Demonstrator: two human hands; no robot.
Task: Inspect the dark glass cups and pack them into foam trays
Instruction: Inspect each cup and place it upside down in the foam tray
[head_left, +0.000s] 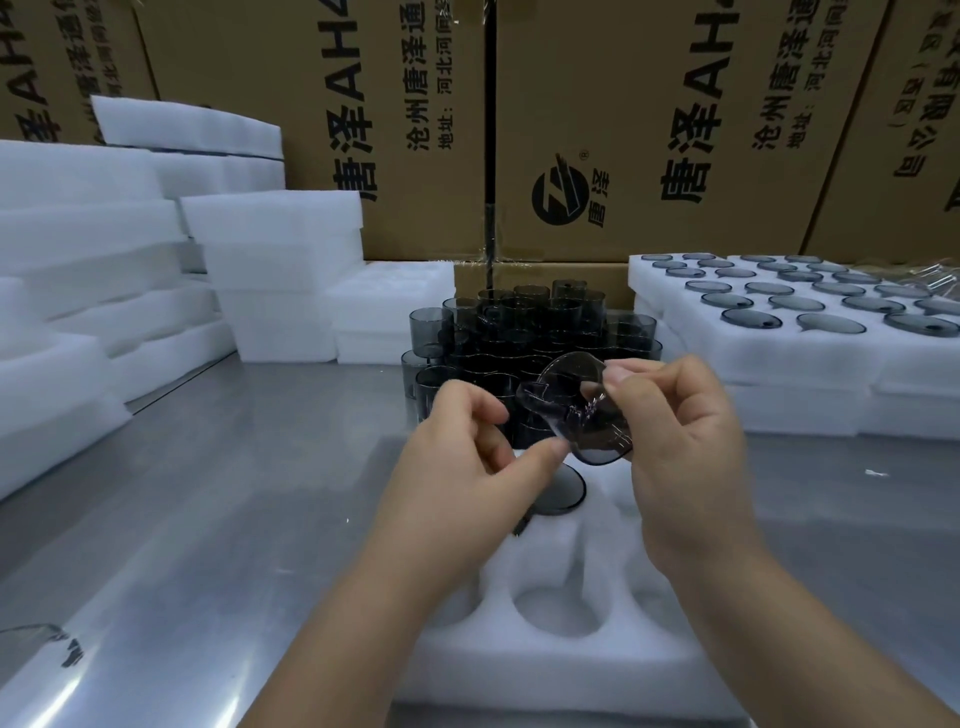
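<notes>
Nearest me, 1 white foam tray (519, 670) lies on the steel table (234, 493). I can make out 1 empty round pocket clearly, and 1 seated cup (560, 492) fills a pocket at the tray's far end. Above the tray, 2 hands share 1 dark glass cup (582, 410), which is tilted over. The left hand (452, 467) pinches its lower edge with thumb and curled fingers, and the right hand (680, 441) is curled round its other side.

Just behind stands a pile of loose cups (524, 332), stacked and overlapping too much for me to count. To the right, filled trays (779, 358) show more than 20 cup tops. To the left sit stacks of empty foam (280, 270).

At the back, at least 4 cardboard boxes (597, 104) carry sideways print: "唐泽AH4", "沧州唐泽通", "地址:河北河间", plus 1 round logo marked "唐泽".
</notes>
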